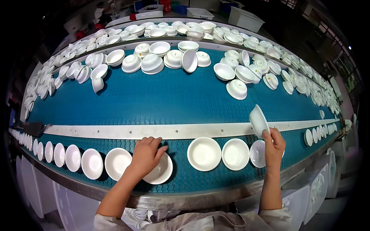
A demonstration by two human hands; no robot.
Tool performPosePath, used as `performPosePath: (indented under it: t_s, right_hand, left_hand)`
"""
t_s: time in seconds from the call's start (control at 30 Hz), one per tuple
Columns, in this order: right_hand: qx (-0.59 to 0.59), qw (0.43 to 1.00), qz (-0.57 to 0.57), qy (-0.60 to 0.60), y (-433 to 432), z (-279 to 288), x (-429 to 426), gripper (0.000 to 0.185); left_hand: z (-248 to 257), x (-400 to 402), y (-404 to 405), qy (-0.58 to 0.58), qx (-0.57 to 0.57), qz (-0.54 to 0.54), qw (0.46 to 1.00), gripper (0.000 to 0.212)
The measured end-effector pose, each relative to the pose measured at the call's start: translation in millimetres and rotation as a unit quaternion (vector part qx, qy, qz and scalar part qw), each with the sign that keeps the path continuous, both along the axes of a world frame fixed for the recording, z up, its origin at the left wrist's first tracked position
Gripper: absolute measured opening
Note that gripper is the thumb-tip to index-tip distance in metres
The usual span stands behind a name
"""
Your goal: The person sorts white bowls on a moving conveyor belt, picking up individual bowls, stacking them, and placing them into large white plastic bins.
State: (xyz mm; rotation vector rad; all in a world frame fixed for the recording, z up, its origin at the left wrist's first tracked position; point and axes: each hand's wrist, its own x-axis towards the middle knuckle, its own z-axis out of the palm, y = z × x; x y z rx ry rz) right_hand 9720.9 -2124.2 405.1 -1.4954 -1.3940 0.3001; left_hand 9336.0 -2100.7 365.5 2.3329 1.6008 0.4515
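Observation:
On the near lane of a blue conveyor belt (179,184), white bowls stand in a row, open side up. My left hand (147,156) is over the far rim of one white bowl (163,171), thumb apart from the fingers; whether it grips the rim I cannot tell. My right hand (273,145) holds another white bowl (259,121) tilted on its side, pinched at its lower rim, above the white divider rail (199,131). Under that hand a further bowl (257,154) is partly hidden. Two bowls, one a larger white bowl (204,154), lie between my hands.
Beyond the rail, the wide belt (162,98) carries many jumbled white bowls (151,63), some upside down. A dark deflector plate (34,129) sits at the left. A metal edge (173,200) runs before me, with white bins (296,199) below right. A person (347,124) stands far right.

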Motion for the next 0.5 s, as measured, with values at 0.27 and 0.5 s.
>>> performPosePath:
  t_s: [0.27, 0.5]
  right_hand:
    - [-0.160, 0.929, -0.246, -0.224, 4, -103, 281, 0.018]
    - [-0.150, 0.941, -0.090, -0.290, -55, -121, 268, 0.044]
  left_hand:
    - [-15, 118, 29, 0.002, -0.097, -0.098, 0.990, 0.041]
    - [-2, 153, 22, 0.018, 0.008, -0.041, 0.999, 0.035]
